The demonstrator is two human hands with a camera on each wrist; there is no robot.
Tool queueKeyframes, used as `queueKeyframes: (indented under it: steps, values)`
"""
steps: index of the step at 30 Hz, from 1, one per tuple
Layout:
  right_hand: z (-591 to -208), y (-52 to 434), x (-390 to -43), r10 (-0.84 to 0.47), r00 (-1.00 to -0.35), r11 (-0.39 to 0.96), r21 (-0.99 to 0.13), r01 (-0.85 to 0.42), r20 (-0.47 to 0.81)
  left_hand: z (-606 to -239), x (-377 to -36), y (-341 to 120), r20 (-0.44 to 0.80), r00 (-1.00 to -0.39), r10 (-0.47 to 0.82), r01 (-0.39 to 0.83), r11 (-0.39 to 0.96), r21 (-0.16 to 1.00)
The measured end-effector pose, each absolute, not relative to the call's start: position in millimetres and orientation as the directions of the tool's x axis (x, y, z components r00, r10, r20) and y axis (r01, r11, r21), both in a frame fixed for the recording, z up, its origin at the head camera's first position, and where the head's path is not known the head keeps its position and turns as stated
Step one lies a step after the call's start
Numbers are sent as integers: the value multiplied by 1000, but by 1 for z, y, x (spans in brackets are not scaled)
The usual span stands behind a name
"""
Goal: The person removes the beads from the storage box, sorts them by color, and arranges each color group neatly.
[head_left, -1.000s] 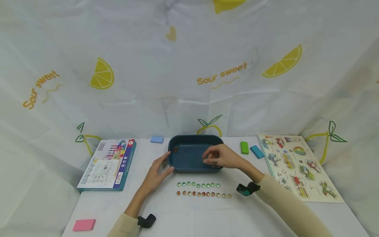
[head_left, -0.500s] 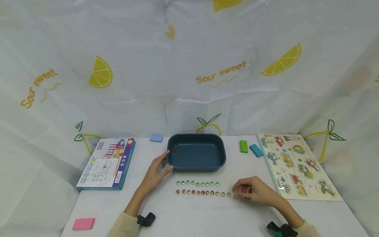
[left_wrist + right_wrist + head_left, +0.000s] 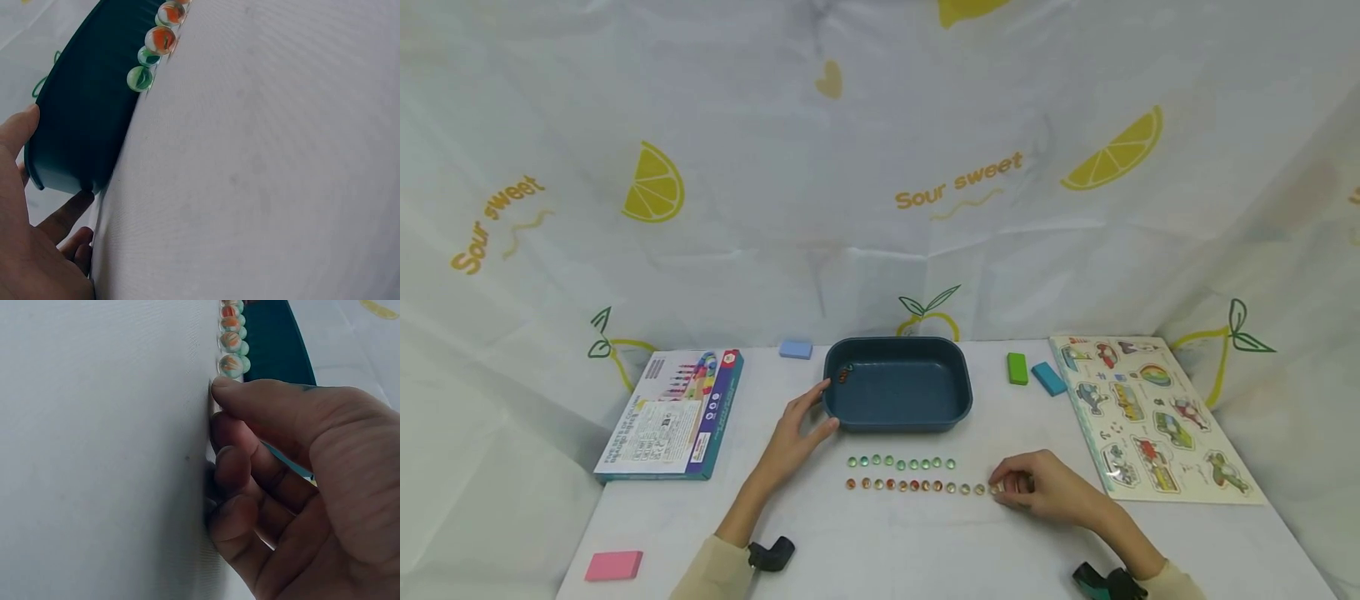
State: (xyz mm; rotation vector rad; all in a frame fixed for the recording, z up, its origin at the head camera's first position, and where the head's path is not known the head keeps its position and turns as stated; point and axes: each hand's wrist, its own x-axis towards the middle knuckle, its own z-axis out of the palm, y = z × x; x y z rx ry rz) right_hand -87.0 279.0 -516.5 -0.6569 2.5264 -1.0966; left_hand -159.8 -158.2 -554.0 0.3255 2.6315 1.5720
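Observation:
My right hand (image 3: 1043, 490) pinches a pale glass marble (image 3: 996, 490) at the right end of a row of orange-tinted marbles (image 3: 913, 486). Its thumb and index finger are close together at the cloth in the right wrist view, where that marble is hidden; the other fingers are curled. My left hand (image 3: 792, 435) rests on the front left corner of a dark blue tray (image 3: 958, 414), with thumb and fingers spread and mostly straight. A few reddish marbles (image 3: 844, 375) lie at the tray's left end. A second row, of green marbles (image 3: 902, 464), runs between tray and orange row.
A boxed set (image 3: 670, 417) lies at the left, a picture puzzle board (image 3: 1157, 417) at the right. Small blocks sit around: light blue (image 3: 795, 349), green (image 3: 1017, 368), blue (image 3: 1048, 378) and pink (image 3: 613, 566). A printed curtain (image 3: 865, 208) hangs behind the table.
My right hand has come out of the tray, right and toward me, to the orange row's end, where one more marble now shows at its fingertips. The left hand has stayed at the tray.

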Motion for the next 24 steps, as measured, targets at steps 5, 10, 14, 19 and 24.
queueKeyframes:
  steps: [5,10,14,19,24]
  values:
    - [-512,281,-89,-544,-833,597,-744,-299,-101,-554,-160,-158,54,-976,210,147,460,876]
    - [-489,277,-106,-574,-816,563,-757,-332,-69,-554,-160,-158,43,-978,206,137,465,874]
    - [-466,264,-140,-604,-797,461,-824,-329,-19,-555,-160,-158,46,-978,204,138,466,874]
    - [-448,231,-198,-614,-789,340,-908,-244,-18,-555,-160,-158,51,-979,200,140,465,874]
    - [-449,186,-245,-607,-794,382,-891,-245,-42,-555,-160,-158,49,-978,203,139,456,879]
